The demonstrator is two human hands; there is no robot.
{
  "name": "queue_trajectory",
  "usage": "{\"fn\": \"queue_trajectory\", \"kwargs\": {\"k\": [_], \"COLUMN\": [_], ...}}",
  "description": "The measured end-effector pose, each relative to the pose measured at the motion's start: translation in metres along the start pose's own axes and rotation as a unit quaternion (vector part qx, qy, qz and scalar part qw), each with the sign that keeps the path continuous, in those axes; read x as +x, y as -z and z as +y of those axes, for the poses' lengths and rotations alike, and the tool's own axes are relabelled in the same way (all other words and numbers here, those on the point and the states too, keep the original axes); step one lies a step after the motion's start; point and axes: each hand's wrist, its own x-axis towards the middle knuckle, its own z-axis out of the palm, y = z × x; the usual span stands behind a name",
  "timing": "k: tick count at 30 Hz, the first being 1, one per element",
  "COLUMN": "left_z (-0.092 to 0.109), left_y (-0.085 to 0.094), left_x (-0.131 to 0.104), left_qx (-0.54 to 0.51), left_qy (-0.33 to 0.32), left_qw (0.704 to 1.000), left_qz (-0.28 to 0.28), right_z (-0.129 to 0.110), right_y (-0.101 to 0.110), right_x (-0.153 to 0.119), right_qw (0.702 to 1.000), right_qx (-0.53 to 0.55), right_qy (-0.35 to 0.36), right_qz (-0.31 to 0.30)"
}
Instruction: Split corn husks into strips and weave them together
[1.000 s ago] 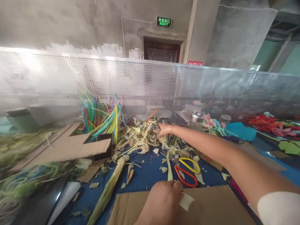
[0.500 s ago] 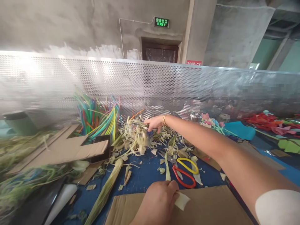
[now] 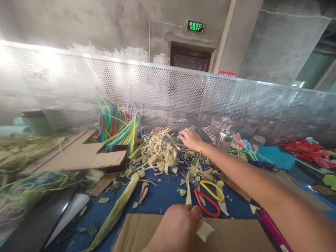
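Note:
My left hand [image 3: 181, 224] is closed over the cardboard sheet [image 3: 228, 232] at the bottom, pinching a pale husk strip [image 3: 204, 231] whose end sticks out to the right. Farther off, my right hand [image 3: 191, 139] reaches to the right edge of a tangled heap of dry husk scraps [image 3: 166, 150]; its fingers are bent, and what they may hold is too small to make out. Scissors with one yellow and one red handle [image 3: 207, 203] lie between my hands, just beyond the cardboard. A long husk [image 3: 118, 210] lies to the left.
Colourful pipe cleaners [image 3: 115, 126] and cut cardboard [image 3: 78, 154] are at the left, with a green cup [image 3: 38, 122] behind. A glass jar [image 3: 225, 140], paper flowers [image 3: 243, 145] and a magenta cutter [image 3: 273, 231] are at the right. A perforated metal screen [image 3: 183, 87] runs along the back.
My right hand has moved from over the husk heap to its right edge. My left hand keeps its grip on the strip. The view has shifted slightly.

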Motion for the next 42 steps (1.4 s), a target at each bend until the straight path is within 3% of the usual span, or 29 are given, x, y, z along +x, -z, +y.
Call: {"fn": "queue_trajectory", "kwargs": {"k": [2, 3, 7, 14, 18, 23, 27, 30, 33, 35, 39, 42], "left_z": [-0.002, -0.003, -0.004, 0.000, 0.002, -0.001, -0.003, -0.003, -0.003, -0.003, -0.005, -0.005], "left_y": [-0.002, -0.002, -0.005, -0.002, -0.004, -0.007, -0.007, -0.007, -0.008, -0.009, -0.011, -0.012], "left_x": [-0.001, -0.002, -0.005, -0.006, -0.006, -0.004, -0.003, -0.004, -0.004, -0.004, -0.001, 0.002], "left_qx": [0.001, 0.000, -0.001, -0.013, -0.004, 0.006, 0.003, 0.006, 0.008, 0.005, 0.006, 0.018], "left_qy": [0.000, 0.000, 0.004, -0.021, -0.020, -0.022, -0.012, -0.009, -0.012, -0.017, -0.020, -0.023], "left_qw": [1.000, 1.000, 0.999, 0.998, 0.998, 0.998, 0.998, 0.998, 0.998, 0.998, 0.999, 0.999], "left_qz": [0.018, 0.029, 0.050, 0.065, 0.066, 0.057, 0.058, 0.060, 0.059, 0.056, 0.050, 0.037], "right_z": [-0.018, -0.025, -0.029, 0.036, 0.048, 0.010, -0.032, -0.041, -0.023, 0.000, 0.043, 0.059], "right_y": [-0.016, -0.024, -0.040, 0.004, 0.018, 0.016, -0.006, -0.028, -0.041, -0.039, -0.016, -0.004], "right_x": [-0.007, -0.010, -0.009, 0.016, 0.012, 0.010, 0.007, 0.001, 0.000, 0.004, 0.022, 0.031], "right_qw": [0.999, 0.999, 0.997, 0.997, 0.997, 0.999, 0.986, 0.964, 0.963, 0.969, 0.991, 0.996], "right_qx": [0.013, 0.020, 0.042, 0.017, -0.017, -0.027, -0.072, -0.130, -0.154, -0.144, -0.072, -0.054], "right_qy": [-0.007, -0.017, -0.044, -0.067, -0.067, -0.013, 0.144, 0.229, 0.218, 0.198, 0.109, 0.073], "right_qz": [0.050, 0.044, -0.052, -0.022, -0.029, 0.012, 0.050, 0.038, -0.021, -0.042, -0.003, 0.005]}}
